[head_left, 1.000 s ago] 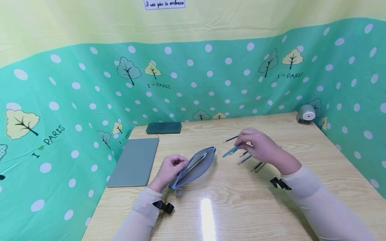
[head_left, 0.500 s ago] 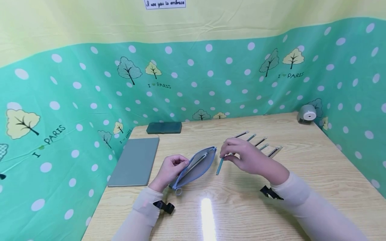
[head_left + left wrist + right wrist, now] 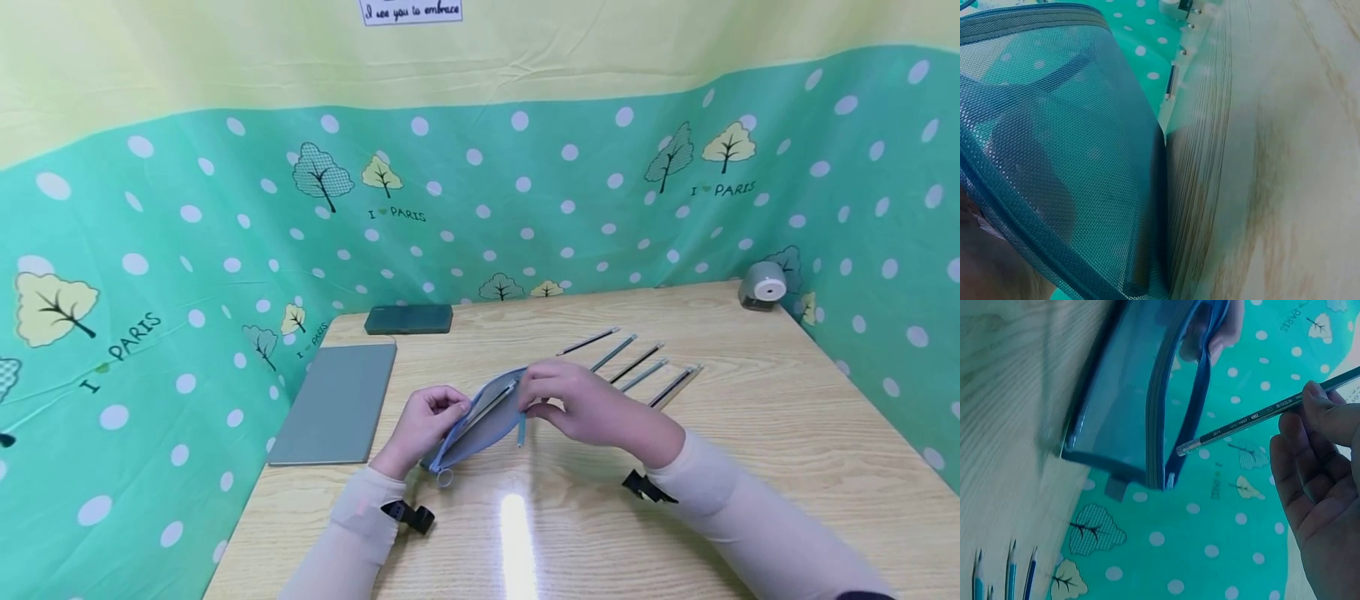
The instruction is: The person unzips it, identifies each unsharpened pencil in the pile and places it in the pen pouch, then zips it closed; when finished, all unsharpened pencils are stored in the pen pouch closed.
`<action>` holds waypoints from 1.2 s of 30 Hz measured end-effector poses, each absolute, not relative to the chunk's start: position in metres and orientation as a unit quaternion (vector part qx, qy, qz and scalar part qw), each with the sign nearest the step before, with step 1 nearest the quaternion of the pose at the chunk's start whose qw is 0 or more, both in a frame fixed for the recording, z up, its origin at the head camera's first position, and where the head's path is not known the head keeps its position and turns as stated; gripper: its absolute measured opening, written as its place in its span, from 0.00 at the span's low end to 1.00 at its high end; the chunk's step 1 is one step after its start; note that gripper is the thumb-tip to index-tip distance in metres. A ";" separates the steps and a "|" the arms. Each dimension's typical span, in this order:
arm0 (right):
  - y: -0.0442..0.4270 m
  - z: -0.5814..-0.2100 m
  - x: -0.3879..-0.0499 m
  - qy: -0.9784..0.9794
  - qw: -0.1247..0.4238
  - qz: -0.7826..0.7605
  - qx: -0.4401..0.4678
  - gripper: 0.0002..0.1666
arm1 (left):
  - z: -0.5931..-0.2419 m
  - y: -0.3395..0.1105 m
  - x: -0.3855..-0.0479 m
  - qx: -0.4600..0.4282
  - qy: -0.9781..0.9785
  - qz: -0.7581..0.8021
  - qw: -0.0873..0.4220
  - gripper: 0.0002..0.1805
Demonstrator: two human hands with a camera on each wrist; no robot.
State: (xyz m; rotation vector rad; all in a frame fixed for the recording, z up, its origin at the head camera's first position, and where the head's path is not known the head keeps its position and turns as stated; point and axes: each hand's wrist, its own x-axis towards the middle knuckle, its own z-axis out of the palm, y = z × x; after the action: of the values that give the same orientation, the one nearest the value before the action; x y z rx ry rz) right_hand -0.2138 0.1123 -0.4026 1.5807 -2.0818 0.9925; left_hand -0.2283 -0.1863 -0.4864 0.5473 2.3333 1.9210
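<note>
A blue mesh zip pouch (image 3: 491, 421) is held open above the table, with a pencil (image 3: 487, 407) visible inside it. My left hand (image 3: 423, 425) pinches the pouch's left edge. At its right edge, my right hand (image 3: 577, 400) pinches a teal pencil (image 3: 521, 431). The right wrist view shows this pencil (image 3: 1254, 417) between thumb and fingers of my right hand (image 3: 1325, 456), its eraser end by the zip opening of the pouch (image 3: 1116, 394). Mesh of the pouch (image 3: 1085, 150) fills the left of the left wrist view.
Several pencils (image 3: 637, 363) lie slanted on the wooden table (image 3: 600, 517) beyond my right hand. A grey flat board or book (image 3: 333, 404) is at the left, a dark green case (image 3: 408, 318) at the back, and a sharpener (image 3: 762, 285) in the back right corner.
My right hand has lifted the teal pencil away from the others and carried it left to the pouch, turning it steeper. My left hand and the pouch have stayed in place.
</note>
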 end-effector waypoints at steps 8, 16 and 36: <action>0.098 -0.415 -0.221 -0.749 0.167 0.322 0.554 0.13 | -0.486 -0.187 -0.228 0.175 0.761 0.624 0.037 0.08; 0.084 -0.428 -0.227 -0.778 0.152 0.274 0.544 0.09 | -0.485 -0.186 -0.227 0.167 0.764 0.622 0.041 0.08; 0.065 -0.442 -0.235 -0.811 0.184 0.144 0.536 0.05 | -0.484 -0.184 -0.226 0.171 0.767 0.617 0.043 0.07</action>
State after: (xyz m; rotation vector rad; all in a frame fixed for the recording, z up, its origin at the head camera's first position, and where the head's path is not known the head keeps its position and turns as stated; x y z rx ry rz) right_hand -0.2345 0.0649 -0.4418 1.5112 -2.2877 0.4074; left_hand -0.2261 -0.1841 -0.4841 0.5229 2.3454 1.8888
